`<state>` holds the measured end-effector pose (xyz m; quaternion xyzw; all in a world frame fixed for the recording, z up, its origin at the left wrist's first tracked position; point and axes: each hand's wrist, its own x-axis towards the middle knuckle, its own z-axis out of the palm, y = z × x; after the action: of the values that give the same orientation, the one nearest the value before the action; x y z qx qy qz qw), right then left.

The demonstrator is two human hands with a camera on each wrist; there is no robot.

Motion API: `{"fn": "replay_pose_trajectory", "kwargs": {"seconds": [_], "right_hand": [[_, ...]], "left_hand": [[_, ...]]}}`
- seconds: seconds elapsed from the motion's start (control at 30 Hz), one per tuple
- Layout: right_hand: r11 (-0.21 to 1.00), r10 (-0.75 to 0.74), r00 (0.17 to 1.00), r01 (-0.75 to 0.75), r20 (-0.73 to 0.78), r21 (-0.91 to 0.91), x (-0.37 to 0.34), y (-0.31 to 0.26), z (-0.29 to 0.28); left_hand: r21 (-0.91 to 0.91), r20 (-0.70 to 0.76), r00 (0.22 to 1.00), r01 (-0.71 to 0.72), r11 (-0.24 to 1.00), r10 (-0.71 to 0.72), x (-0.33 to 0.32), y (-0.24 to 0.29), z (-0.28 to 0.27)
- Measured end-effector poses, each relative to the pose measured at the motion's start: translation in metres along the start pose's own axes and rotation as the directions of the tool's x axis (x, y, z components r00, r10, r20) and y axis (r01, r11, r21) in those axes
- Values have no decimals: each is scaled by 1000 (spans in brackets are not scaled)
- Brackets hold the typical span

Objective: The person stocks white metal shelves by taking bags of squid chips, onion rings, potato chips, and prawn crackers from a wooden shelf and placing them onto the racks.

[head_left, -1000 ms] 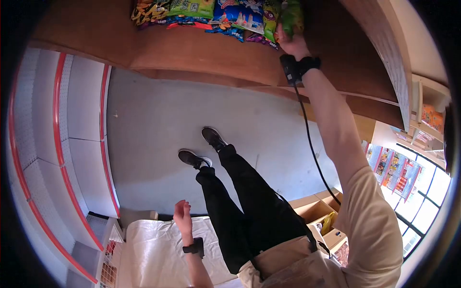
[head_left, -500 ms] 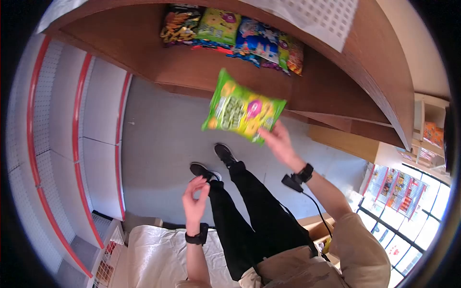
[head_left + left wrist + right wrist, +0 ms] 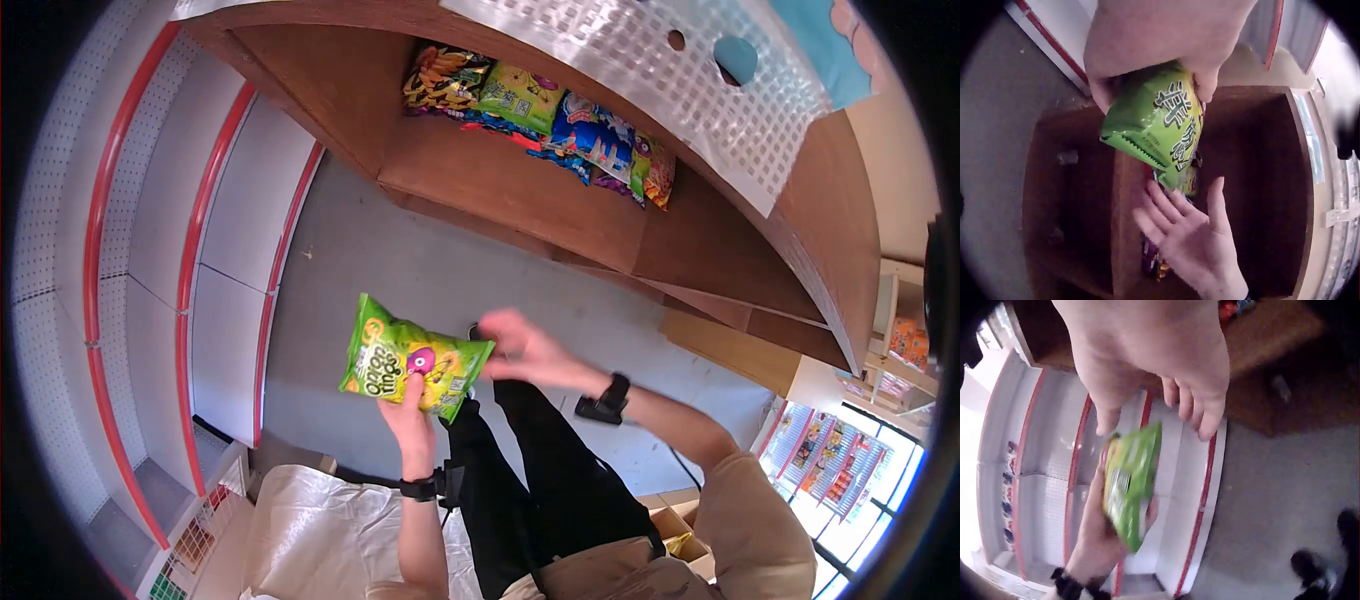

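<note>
A green and yellow snack bag (image 3: 415,357) is gripped by the left hand (image 3: 408,425), whose thumb lies across its printed front. In the left wrist view the left hand (image 3: 1163,47) holds the bag (image 3: 1159,122) from both sides. Just beyond the bag's right end, the right hand (image 3: 530,352) is off it, fingers apart. The right wrist view has the right hand (image 3: 1154,369) with spread fingers above the bag (image 3: 1132,484), a gap between them. Its palm faces the bag in the left wrist view (image 3: 1194,244).
Several snack bags (image 3: 595,130) lie in a row inside the brown wooden shelf (image 3: 520,195). White shelves with red edges (image 3: 230,230) stand on the left. A silvery sheet (image 3: 310,530) lies at the lower left, and open boxes (image 3: 690,535) sit at the lower right.
The right hand carried the green bag out of the shelf, down and left, and has let go. The left hand rose and took hold of it. The head view has shifted.
</note>
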<state>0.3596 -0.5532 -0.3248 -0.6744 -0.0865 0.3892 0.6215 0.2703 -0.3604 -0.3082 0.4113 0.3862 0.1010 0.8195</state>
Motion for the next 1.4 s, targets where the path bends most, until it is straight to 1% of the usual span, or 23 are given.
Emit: {"fn": "replay_pose_trajectory", "kwargs": {"seconds": [0.03,0.07,0.1,0.13,0.2,0.27,0.3,0.37,0.4,0.53,0.67,0.73,0.77,0.87,0.93,1.0,1.07,1.1,1.13,1.23,1.27,1.33,1.4], "right_hand": [[999,-32,990,34,-141,11,12,-15,-25],[993,-119,934,114,-337,-34,33,-16,-50],[985,-149,848,83,-509,-150,57,-36,-79],[941,-293,736,110,-610,-319,84,-39,-104],[847,-415,641,13,-646,-531,129,-60,-147],[776,-419,641,-116,-643,-620,157,-72,-174],[778,-421,640,-109,-643,-618,170,-32,-214],[831,-425,746,96,-513,-548,240,40,-280],[841,-411,753,95,-514,-533,246,41,-267],[868,-345,750,26,-564,-496,249,38,-255],[889,-279,741,-42,-612,-456,241,31,-242],[900,-246,734,-70,-633,-430,249,23,-234],[906,-227,730,-83,-645,-414,248,22,-227],[921,-198,726,-93,-659,-379,247,10,-197],[933,-174,726,-95,-665,-347,248,0,-179],[942,-173,719,-80,-673,-327,251,-12,-183],[953,-171,710,-56,-683,-297,239,-13,-196],[960,-163,709,-45,-686,-275,250,-28,-183],[967,-155,712,-33,-685,-253,250,-33,-189],[978,-157,731,23,-664,-206,236,-49,-177],[976,-181,743,56,-644,-210,221,-45,-170],[963,-243,773,123,-586,-238,184,-29,-148],[941,-314,797,186,-516,-284,156,-5,-141]], "left_hand": [[57,-53,999,-6,998,9,2,-2,-12],[114,-105,994,-5,993,17,2,-3,-23],[178,-138,989,-20,984,45,2,-4,-28],[185,-141,989,-16,983,43,1,-2,-38],[406,-187,981,24,914,58,-3,-2,-53],[397,-173,982,-5,918,80,-22,4,-68],[401,-209,976,29,916,61,-29,5,-73],[410,-264,963,67,910,48,-37,3,-83],[443,-272,961,90,892,38,-36,0,-88],[425,-308,951,108,899,31,-46,-13,-101],[422,-308,951,147,895,-11,-49,-19,-109],[375,-308,951,160,913,-40,-49,-19,-105],[381,-300,954,128,916,-8,-49,-20,-102],[399,-288,957,143,906,-24,-49,-16,-105],[410,-319,948,160,898,-24,-48,-11,-88],[395,-312,950,136,909,-7,-48,-1,-72],[400,-302,953,114,910,14,-48,2,-73],[409,-300,954,102,907,28,-49,6,-67],[416,-302,952,90,905,44,-51,10,-60],[489,-270,955,27,872,122,-54,10,-63],[508,-267,952,9,861,147,-55,8,-63],[474,-240,960,-12,881,142,-58,14,-57],[555,-225,960,-14,832,166,-61,21,-56]]}}
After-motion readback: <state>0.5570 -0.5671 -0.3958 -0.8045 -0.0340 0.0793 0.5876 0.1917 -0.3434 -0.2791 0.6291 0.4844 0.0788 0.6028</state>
